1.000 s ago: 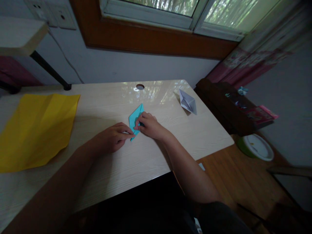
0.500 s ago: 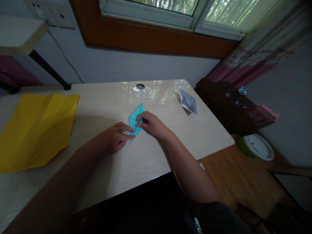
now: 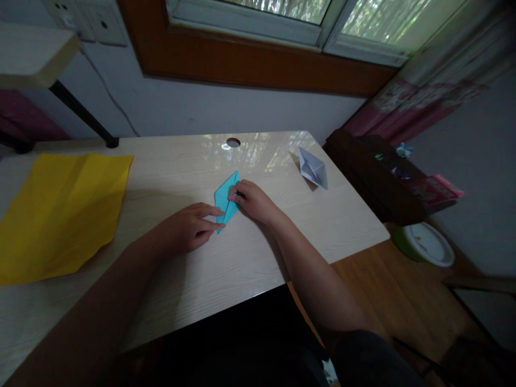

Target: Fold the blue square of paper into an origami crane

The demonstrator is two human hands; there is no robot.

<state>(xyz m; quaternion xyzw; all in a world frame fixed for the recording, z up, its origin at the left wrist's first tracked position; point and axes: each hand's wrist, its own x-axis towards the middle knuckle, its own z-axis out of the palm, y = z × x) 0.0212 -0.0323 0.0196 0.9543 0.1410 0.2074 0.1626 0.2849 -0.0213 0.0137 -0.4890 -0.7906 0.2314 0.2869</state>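
A turquoise folded paper [image 3: 221, 197] lies on the pale desk, a pointed shape with a crease along its length. My left hand [image 3: 195, 228] rests at its lower left end, index and middle fingers stretched out and apart, their tips on the paper. At the paper's right side, my right hand [image 3: 250, 199] has thumb and index finger pinched together at the folded edge along the middle. Part of the paper's right side is hidden by that hand.
A large yellow sheet [image 3: 76, 215] lies at the desk's left, below a shelf [image 3: 36, 56] on a black leg. Toward the right edge stands a white folded paper boat [image 3: 313, 168]. A round cable hole [image 3: 233, 142] is at the back. A lidded bin [image 3: 427, 244] stands on the floor.
My right hand has shifted slightly up along the paper, and its thumb and index finger have come together. My left hand stays in nearly the same place on the paper.
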